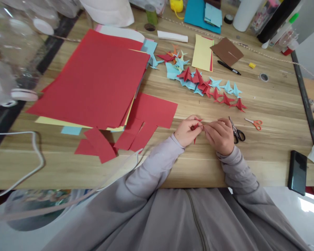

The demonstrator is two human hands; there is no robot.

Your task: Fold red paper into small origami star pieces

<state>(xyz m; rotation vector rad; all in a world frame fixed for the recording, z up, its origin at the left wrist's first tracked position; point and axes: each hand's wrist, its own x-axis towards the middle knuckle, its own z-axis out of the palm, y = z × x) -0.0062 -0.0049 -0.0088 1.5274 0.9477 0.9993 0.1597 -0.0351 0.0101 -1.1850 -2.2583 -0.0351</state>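
A small folded red paper crane is held between my two hands above the table's near side. My left hand is closed around its body, with red points sticking out past the fingers. The fingertips of my right hand pinch at the crane's right end, so that tip is mostly hidden. Just beyond my hands, finished red paper cranes and light blue paper cranes stand in rows. Black-handled scissors lie beside my right hand, partly covered by it.
To the left lies a large stack of red paper sheets, with cut red pieces near it. Orange-handled scissors and a phone lie at right. Farther back are a black pen, brown paper and yellow paper.
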